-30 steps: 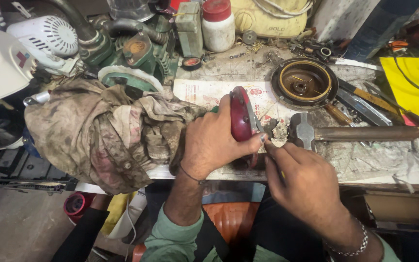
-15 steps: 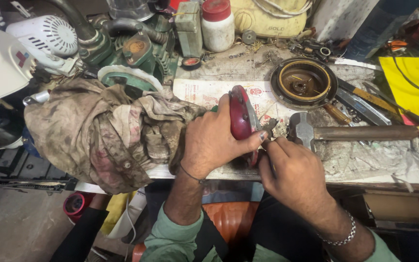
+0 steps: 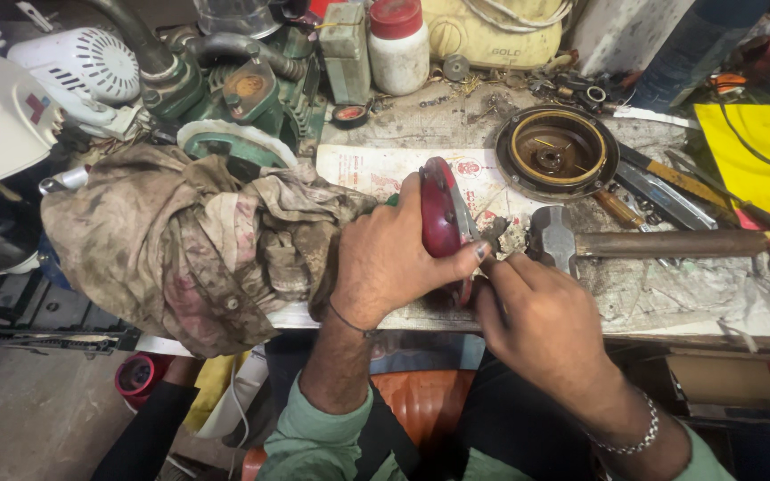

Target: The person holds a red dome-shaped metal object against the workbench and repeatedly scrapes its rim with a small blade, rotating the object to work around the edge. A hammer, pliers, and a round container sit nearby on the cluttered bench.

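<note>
Where the two hands meet at the front edge of the cluttered workbench [image 3: 670, 303], a dark red, rounded metal part with a thin grey plate along its right side [image 3: 438, 218] stands on edge, just left of the bench's middle. The left hand [image 3: 385, 263] wraps it from the left: fingers curled around the far side, thumb laid along the near side, tip reaching the plate's lower edge. The right hand [image 3: 536, 312] is just beside it, fingers bunched together and pressed in at the part's lower right; whether they pinch something small cannot be told, as the fingertips are hidden against the part. A silver chain bracelet [image 3: 630, 436] sits on the right wrist.

Under the part lies a stained, printed paper sheet [image 3: 376, 169]. Touching the left hand's back on the left, a heap of grimy, brownish cloth [image 3: 180, 240] hangs over the bench edge. Just right of the right hand, a steel-headed hammer with a brown wooden handle [image 3: 652, 242] lies flat, head toward the hands. Behind it rests a round black housing with a brass-coloured ring inside [image 3: 556, 151]. Further back: a white plastic bottle with a red cap [image 3: 398, 44] and a green cast-metal pump body [image 3: 242, 107]. Far right, a yellow flat sheet [image 3: 750, 151].
</note>
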Demonstrator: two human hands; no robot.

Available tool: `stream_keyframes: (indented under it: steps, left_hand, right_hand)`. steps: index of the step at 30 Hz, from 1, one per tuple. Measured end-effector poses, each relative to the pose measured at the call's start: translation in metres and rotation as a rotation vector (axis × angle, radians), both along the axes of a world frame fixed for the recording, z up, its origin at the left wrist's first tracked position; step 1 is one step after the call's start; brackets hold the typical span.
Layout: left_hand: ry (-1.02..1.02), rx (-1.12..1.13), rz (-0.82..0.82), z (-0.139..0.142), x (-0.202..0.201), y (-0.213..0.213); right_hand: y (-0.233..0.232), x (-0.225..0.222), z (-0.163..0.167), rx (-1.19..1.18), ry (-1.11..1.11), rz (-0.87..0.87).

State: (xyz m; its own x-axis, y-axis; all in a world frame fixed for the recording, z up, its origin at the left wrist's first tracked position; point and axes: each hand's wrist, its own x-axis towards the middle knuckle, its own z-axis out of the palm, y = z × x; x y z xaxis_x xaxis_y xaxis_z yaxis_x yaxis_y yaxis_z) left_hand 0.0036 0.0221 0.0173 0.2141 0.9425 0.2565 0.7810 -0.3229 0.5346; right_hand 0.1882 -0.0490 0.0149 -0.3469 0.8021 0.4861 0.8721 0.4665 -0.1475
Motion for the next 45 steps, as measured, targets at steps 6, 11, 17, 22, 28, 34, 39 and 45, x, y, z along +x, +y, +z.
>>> stream_keyframes:
  steps: [6, 11, 17, 22, 28, 34, 39, 45]
  left_hand:
    - [-0.007, 0.007, 0.010, -0.001, -0.001, -0.001]
    - [0.027, -0.001, 0.014, 0.001, 0.001, -0.001]
    - [0.027, -0.017, 0.018, 0.001, 0.001, -0.001]
    - [0.011, -0.013, 0.025, 0.002, 0.000, 0.000]
    - [0.008, -0.025, 0.033, 0.002, 0.001, -0.001]
    - [-0.003, -0.014, 0.028, 0.002, 0.000, 0.000]
    - [-0.001, -0.024, 0.028, 0.002, 0.000, 0.000]
    - [-0.001, 0.019, 0.021, 0.000, -0.001, 0.001]
  right_hand:
    - [-0.007, 0.003, 0.005, 0.001, 0.039, 0.029]
    - [-0.005, 0.004, 0.007, -0.029, 0.010, 0.010]
    - [0.001, 0.004, 0.003, -0.022, 0.036, 0.024]
    - [0.005, 0.003, -0.002, -0.033, 0.029, 0.007]
    - [0.006, 0.004, -0.005, -0.022, 0.026, 0.014]
    - [0.007, 0.004, -0.006, -0.004, 0.028, 0.028]
    - [0.007, 0.004, -0.006, -0.030, 0.018, 0.015]
    - [0.007, 0.004, -0.006, -0.021, 0.015, 0.019]
